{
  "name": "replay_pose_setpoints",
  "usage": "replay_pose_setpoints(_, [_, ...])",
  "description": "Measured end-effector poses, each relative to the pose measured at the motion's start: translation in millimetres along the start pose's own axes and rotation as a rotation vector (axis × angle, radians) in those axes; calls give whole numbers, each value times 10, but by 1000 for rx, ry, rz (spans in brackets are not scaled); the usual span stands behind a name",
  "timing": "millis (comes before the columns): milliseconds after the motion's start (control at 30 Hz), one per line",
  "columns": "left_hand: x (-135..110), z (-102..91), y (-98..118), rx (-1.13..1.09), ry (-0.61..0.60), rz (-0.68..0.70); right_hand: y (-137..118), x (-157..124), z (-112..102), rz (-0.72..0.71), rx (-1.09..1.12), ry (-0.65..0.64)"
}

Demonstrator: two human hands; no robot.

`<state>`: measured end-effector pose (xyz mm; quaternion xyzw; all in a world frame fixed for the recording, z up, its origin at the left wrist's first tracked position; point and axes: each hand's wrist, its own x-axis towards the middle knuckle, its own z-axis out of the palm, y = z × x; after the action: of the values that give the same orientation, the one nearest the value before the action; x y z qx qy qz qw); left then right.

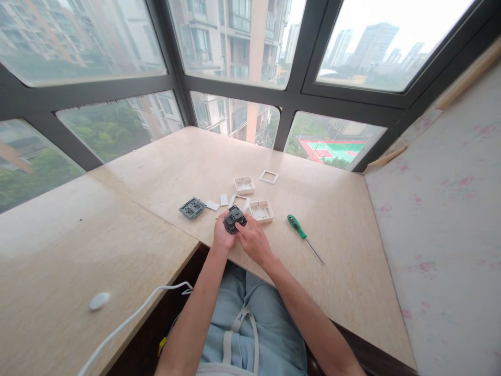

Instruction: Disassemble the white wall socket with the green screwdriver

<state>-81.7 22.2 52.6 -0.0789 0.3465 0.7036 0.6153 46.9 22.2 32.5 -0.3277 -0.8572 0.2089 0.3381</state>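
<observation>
A dark grey wall switch module (234, 219) is held just above the near edge of the counter. My left hand (223, 234) is closed around its left side and underside. From the right, my right hand (253, 239) grips it too, with a finger or thumb laid on its upper face. Left of my hands lies a second grey switch module (192, 208). Right behind them are two white back boxes (263, 211), (245, 184), a white frame (239, 201) partly hidden by the held module, and two small white plates (212, 206), (224, 199).
Another white frame (269, 177) lies farther back. A green-handled screwdriver (297, 226) rests to the right on the stone counter (336, 209). At the left are a white cable (133, 316) and a white round object (99, 301). Windows and a papered wall (442, 235) border the counter.
</observation>
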Motion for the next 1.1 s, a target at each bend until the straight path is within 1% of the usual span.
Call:
replay_pose_setpoints(133, [20, -17, 23, 4, -27, 0, 40, 6, 67, -6, -17, -15])
replay_pose_setpoints(267, [52, -39, 33, 0, -55, 29, 51, 29, 117, -5, -32, -19])
replay_pose_setpoints(400, [104, -72, 46, -15, -84, 113, 43, 68, 175, -6, -49, -14])
replay_pose_setpoints(500, [158, -110, 49, -21, -82, 182, 51, 86, 228, -14, -62, -4])
replay_pose_setpoints(667, [290, -173, 29, -7, -9, 228, 89, 90, 281, -44, -70, 13])
replay_pose_setpoints(900, [477, -228, 20, 26, 109, 211, 110, 76, 277, -71, -66, 25])
replay_pose_setpoints(1100, [528, -238, 25, 60, 193, 198, 76, 21, 270, -62, -29, 40])
